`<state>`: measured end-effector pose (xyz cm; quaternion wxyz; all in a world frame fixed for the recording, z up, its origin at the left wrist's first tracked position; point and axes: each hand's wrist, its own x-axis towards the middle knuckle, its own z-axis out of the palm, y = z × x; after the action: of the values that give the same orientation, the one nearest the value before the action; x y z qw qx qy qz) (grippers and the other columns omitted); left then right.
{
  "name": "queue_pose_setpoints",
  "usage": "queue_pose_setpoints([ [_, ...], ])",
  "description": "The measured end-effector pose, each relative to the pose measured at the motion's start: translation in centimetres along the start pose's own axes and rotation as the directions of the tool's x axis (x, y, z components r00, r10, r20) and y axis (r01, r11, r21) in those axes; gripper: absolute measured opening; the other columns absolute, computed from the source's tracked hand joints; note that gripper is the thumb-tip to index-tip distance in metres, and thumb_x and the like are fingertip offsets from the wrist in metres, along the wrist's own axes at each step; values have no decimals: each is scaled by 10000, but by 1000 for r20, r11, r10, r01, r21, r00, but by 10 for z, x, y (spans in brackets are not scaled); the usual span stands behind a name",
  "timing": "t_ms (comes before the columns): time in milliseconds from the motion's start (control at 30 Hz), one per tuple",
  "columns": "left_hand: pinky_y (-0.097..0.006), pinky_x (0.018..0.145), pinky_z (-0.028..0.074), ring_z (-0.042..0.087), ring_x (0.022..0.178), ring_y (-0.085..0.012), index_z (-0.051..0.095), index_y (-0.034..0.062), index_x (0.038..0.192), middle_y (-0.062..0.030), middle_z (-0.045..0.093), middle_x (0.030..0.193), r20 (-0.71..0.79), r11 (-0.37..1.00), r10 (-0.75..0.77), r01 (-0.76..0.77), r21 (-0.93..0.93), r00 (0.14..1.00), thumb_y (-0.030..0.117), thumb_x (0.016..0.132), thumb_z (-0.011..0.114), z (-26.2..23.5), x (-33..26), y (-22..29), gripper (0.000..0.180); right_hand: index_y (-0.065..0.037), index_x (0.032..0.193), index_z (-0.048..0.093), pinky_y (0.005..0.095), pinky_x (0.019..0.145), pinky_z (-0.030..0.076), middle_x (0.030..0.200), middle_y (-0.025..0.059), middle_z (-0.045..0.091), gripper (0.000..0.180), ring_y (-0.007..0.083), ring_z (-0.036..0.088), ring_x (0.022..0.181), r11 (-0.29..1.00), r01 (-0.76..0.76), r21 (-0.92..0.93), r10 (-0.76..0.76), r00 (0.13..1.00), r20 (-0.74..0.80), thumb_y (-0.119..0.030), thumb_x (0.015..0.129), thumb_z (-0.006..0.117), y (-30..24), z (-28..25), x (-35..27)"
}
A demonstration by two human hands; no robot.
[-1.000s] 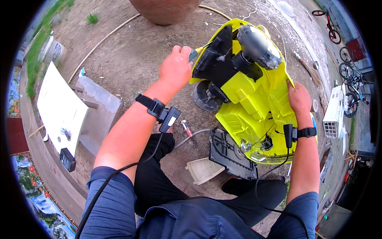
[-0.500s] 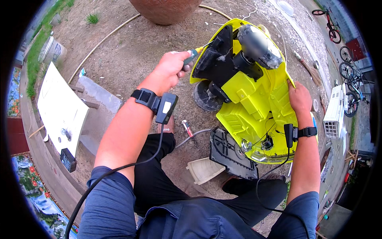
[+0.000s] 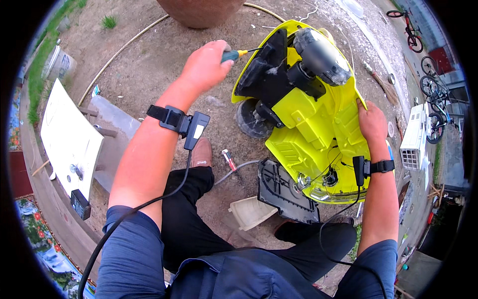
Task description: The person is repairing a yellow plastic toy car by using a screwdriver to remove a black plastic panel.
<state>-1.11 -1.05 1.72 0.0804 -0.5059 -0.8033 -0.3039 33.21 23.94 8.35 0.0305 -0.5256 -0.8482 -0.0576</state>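
My left hand (image 3: 205, 66) is closed around the green and yellow handle of a screwdriver (image 3: 235, 54). The screwdriver's dark shaft points right, its end near the black underside plate (image 3: 266, 65) of a yellow plastic toy-car body (image 3: 309, 117), which lies with its underside up. Fingers of my right hand (image 3: 372, 121) grip the right rim of that body. One dark wheel (image 3: 255, 119) sticks out at its left side, and another wheel (image 3: 321, 56) sits on top at the far end. Thin wires (image 3: 332, 158) run inside the near end, by a round black part.
Between my feet lie a black plastic panel (image 3: 289, 192), a cream tray-like piece (image 3: 252, 213) and a small red and white tube (image 3: 229, 159). To the left stands a white board (image 3: 69, 134); a large brown pot (image 3: 199, 10) is ahead. Bicycles (image 3: 432, 87) stand far right.
My left hand has moved farther away and slightly left with the screwdriver, whose shaft now lies more level. The right hand keeps its grip on the yellow body. The whole view has shifted slightly.
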Motion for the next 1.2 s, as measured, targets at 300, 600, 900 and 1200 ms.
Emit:
queue_pose_setpoints([
  [300, -442, 733, 544, 650, 846, -358, 568, 67, 1090, -154, 616, 1003, -80, 999, 49, -47, 27, 996, 174, 830, 694, 12, -18, 10, 308, -105, 1095, 635, 528, 871, 490, 1084, 228, 661, 356, 431, 619, 1021, 999, -4, -51, 6, 999, 38, -358, 924, 453, -1, -1, 2],
  [600, -418, 739, 515, 665, 860, -297, 587, 19, 1127, -158, 656, 912, 37, 909, -319, 316, -273, 947, 224, 867, 677, 10, -6, 17, 344, -112, 1068, 649, 514, 873, 489, 1086, 202, 669, 356, 403, 618, 1038, 999, 34, -15, -34, 999, 26, -362, 922, 443, 5, 3, 3],
  [900, -447, 718, 517, 648, 840, -355, 575, 43, 1161, -177, 653, 924, 419, 466, -544, 677, -569, 727, 190, 860, 676, 7, -3, 18, 350, -86, 1044, 642, 541, 833, 477, 1041, 225, 665, 503, 440, 608, 999, 999, 47, 12, -47, 999, -21, -528, 975, 411, 6, 8, 1],
  [1200, -459, 794, 527, 636, 890, -409, 576, 63, 1214, -207, 653, 1013, -45, 998, -44, 46, 35, 998, 207, 883, 638, 7, -27, 15, 366, -98, 1069, 647, 530, 835, 489, 1051, 214, 671, 501, 422, 617, 1008, 1000, 13, 1, -13, 1000, 15, -528, 974, 409, -3, -3, -4],
])
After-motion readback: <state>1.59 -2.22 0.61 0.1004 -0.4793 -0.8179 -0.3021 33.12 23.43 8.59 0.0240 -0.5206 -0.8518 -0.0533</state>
